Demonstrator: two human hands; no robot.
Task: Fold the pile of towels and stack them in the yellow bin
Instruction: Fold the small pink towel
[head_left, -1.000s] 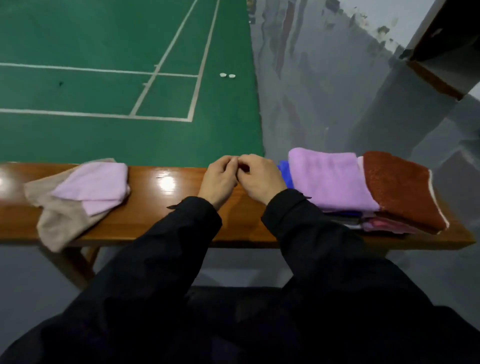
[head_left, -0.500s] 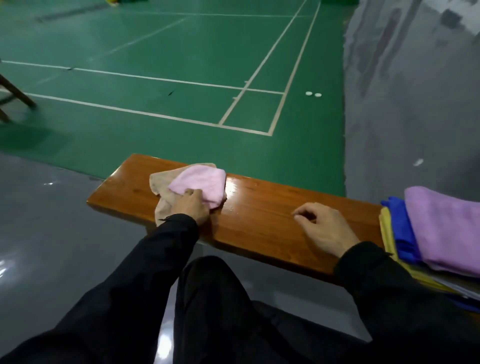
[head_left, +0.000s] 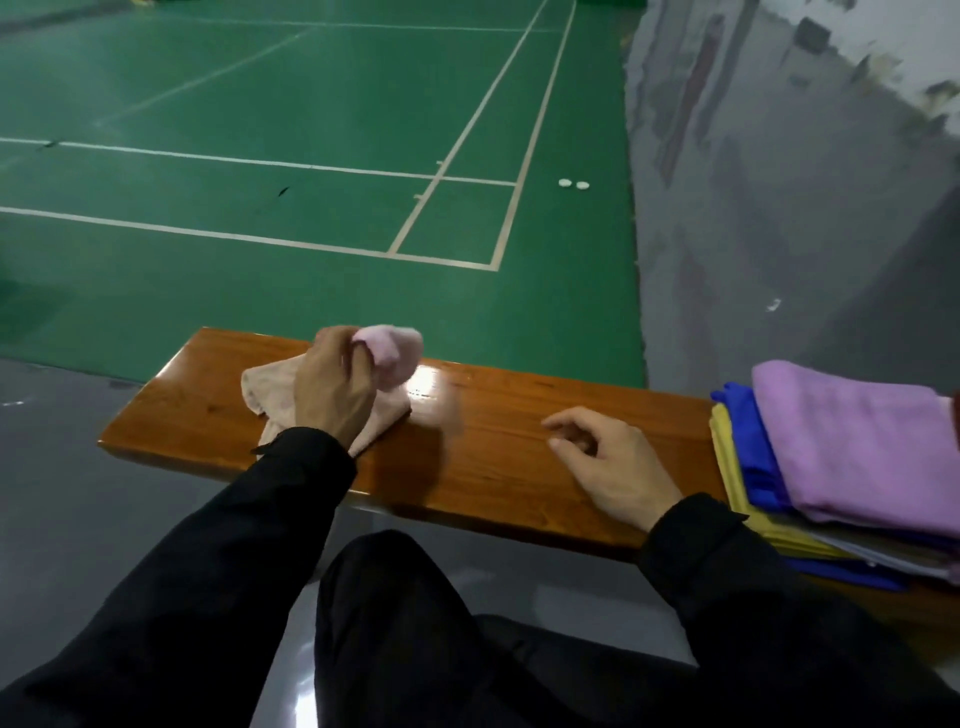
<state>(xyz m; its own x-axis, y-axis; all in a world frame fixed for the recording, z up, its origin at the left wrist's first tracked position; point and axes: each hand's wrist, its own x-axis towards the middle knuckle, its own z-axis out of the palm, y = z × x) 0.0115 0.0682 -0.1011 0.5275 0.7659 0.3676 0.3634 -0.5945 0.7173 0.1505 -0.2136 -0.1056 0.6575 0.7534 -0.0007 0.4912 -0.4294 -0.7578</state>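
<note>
My left hand (head_left: 332, 389) grips a small pink towel (head_left: 392, 351) and holds it just above the wooden bench (head_left: 498, 467). A beige towel (head_left: 270, 387) lies crumpled under that hand on the bench's left part. My right hand (head_left: 608, 465) rests on the bench's middle with fingers loosely curled and nothing in it. At the right edge lies a stack of folded towels: a purple one (head_left: 852, 447) on top, blue (head_left: 748, 447) and yellow (head_left: 727, 467) ones beneath. No yellow bin is in view.
Beyond the bench lies a green court floor (head_left: 311, 104) with white lines and two small white objects (head_left: 571, 184). Grey floor surrounds the bench. My knees in black trousers (head_left: 395, 623) sit right against the bench's near edge.
My hands parted from the bench's middle. The left hand reached the pink towel at the left and has now lifted it off the beige one. The view swung left.
</note>
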